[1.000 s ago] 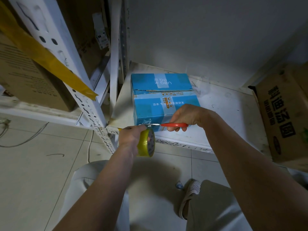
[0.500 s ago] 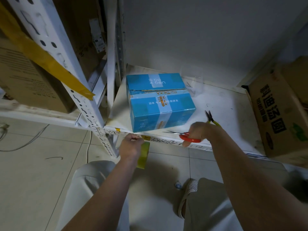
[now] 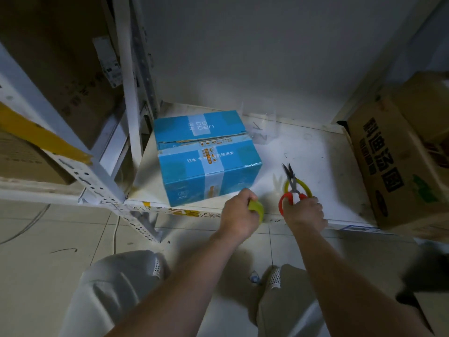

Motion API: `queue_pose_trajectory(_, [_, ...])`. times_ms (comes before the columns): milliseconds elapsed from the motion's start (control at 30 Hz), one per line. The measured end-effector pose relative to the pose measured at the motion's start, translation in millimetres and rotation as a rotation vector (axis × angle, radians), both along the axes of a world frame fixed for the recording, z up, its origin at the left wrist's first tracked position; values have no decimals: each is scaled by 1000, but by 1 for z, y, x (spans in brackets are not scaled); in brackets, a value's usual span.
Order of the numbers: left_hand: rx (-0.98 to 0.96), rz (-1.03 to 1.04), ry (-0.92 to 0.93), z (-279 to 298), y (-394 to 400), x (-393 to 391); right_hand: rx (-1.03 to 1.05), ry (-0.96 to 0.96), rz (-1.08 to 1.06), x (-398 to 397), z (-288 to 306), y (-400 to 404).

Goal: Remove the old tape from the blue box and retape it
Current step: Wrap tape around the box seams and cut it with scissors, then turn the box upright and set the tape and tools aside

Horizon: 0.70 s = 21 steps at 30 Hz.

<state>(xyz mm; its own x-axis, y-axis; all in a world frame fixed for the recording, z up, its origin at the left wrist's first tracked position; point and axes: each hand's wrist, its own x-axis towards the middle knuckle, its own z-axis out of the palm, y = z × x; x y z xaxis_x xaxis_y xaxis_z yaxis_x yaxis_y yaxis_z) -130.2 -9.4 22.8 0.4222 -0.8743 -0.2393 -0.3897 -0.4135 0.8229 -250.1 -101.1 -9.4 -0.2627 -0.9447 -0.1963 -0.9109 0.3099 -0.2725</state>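
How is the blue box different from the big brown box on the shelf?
The blue box is bright blue with a pale tape stripe; the brown box is plain cardboard with big dark letters. The blue box looks smaller and sits left; the brown box leans at the right edge. Both rest on the white shelf.

Dim, bluish light leaves the frame murky, brightest on the white shelf (image 3: 303, 166). Wide-angle distortion bends the edges. Corners blur into shadow.

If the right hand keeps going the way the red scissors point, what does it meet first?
Probably the yellow-handled scissors lying on the shelf just beyond the right hand and its red scissors; depth is unclear.
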Motion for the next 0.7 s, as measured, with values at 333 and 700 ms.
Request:
queue_pose_trajectory(333, [41,-522,-717,-12,-100,-45,-145,1,25,-27,-23,-38])
queue_pose_trajectory(700, [92,-431,-764,-24,-104,-41,-76,-99,70,-28,-31,-45])
